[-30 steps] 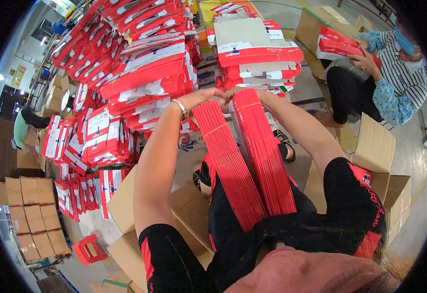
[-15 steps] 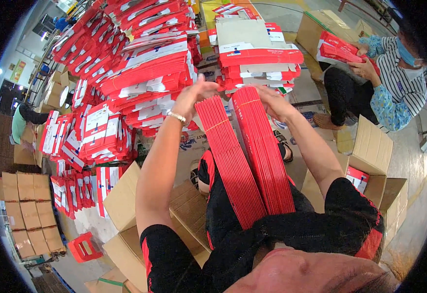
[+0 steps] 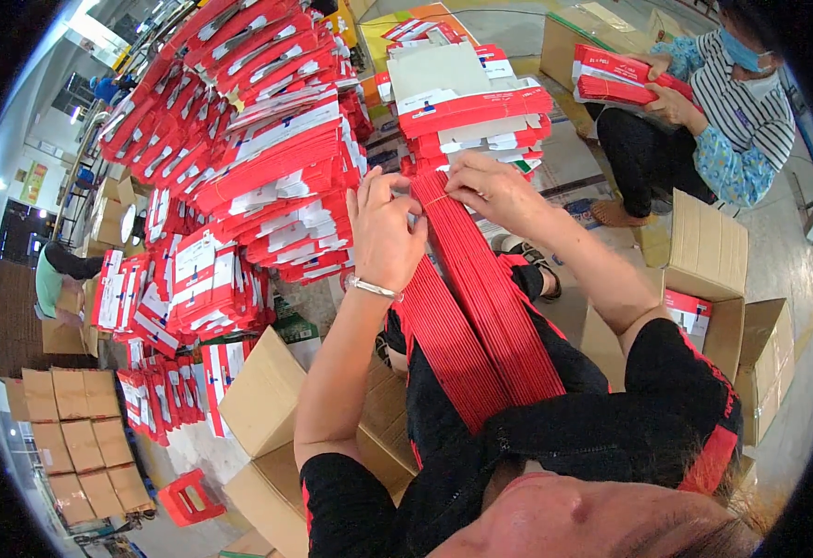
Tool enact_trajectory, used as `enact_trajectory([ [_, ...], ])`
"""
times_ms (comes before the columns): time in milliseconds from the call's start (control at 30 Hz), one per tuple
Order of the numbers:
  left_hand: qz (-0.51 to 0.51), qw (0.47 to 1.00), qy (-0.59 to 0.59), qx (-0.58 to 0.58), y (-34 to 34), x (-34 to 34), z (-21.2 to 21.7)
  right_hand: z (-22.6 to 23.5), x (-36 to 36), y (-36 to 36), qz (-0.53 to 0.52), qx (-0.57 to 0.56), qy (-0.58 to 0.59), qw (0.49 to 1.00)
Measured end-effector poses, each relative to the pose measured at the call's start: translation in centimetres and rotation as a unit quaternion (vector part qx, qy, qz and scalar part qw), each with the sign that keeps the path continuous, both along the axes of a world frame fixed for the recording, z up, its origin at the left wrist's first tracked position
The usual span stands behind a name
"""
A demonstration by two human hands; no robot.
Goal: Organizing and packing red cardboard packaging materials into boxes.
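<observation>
Two long bundles of flat red cardboard sleeves lie side by side across my lap: the left bundle (image 3: 457, 358) and the right bundle (image 3: 490, 307), close together along their length. A thin rubber band (image 3: 435, 200) crosses the far end of the right bundle. My right hand (image 3: 495, 191) pinches at this band, thumb and fingertips at the bundle's right edge. Over the far end of the left bundle is my left hand (image 3: 388, 232), its fingers bent but apart, with nothing visible in them. It hides that end of the left bundle.
Tall stacks of red and white sleeves (image 3: 285, 177) rise at the far left. Another stack (image 3: 471, 93) stands ahead. Open cartons (image 3: 267, 391) flank me, one on the right (image 3: 704, 251). A seated co-worker (image 3: 704, 121) holds a red bundle (image 3: 625, 79). A red stool (image 3: 191, 498) is lower left.
My right hand has come up and inward onto the rubber band. My left hand has moved nearer, over the left bundle's end, and the two bundles are pressed closer together at their far ends.
</observation>
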State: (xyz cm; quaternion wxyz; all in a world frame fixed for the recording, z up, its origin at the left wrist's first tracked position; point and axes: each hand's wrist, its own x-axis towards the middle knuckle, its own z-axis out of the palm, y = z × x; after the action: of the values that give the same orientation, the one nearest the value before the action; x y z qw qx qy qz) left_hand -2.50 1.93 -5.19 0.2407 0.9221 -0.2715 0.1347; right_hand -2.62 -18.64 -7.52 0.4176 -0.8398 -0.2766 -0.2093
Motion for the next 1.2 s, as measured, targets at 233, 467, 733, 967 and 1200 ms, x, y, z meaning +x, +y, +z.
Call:
enact_trajectory([
  [233, -0.011, 0.999, -0.020, -0.048, -0.3, 0.7, -0.7, 0.4, 1.2, -0.5, 0.042, -0.150, -0.092, 0.983],
  [467, -0.024, 0.997, -0.048, -0.061, -0.7, 0.6, -0.7, -0.5, 1.5, -1.1, 0.063, -0.102, -0.053, 0.991],
  [733, -0.005, 0.996, -0.087, -0.025, -0.6, -0.3, -0.5, -0.1, 0.7, -1.8, 0.088, -0.032, -0.032, 0.995],
  [967, 0.009, 0.988, -0.153, 0.028, -0.5, -0.3, -1.0, 0.1, 0.9, -1.2, 0.079, -0.126, -0.126, 0.981],
  [1200, 0.002, 0.988, -0.135, 0.081, -0.3, -0.8, -0.3, 1.0, 1.4, -0.9, 0.068, -0.237, -0.140, 0.959],
])
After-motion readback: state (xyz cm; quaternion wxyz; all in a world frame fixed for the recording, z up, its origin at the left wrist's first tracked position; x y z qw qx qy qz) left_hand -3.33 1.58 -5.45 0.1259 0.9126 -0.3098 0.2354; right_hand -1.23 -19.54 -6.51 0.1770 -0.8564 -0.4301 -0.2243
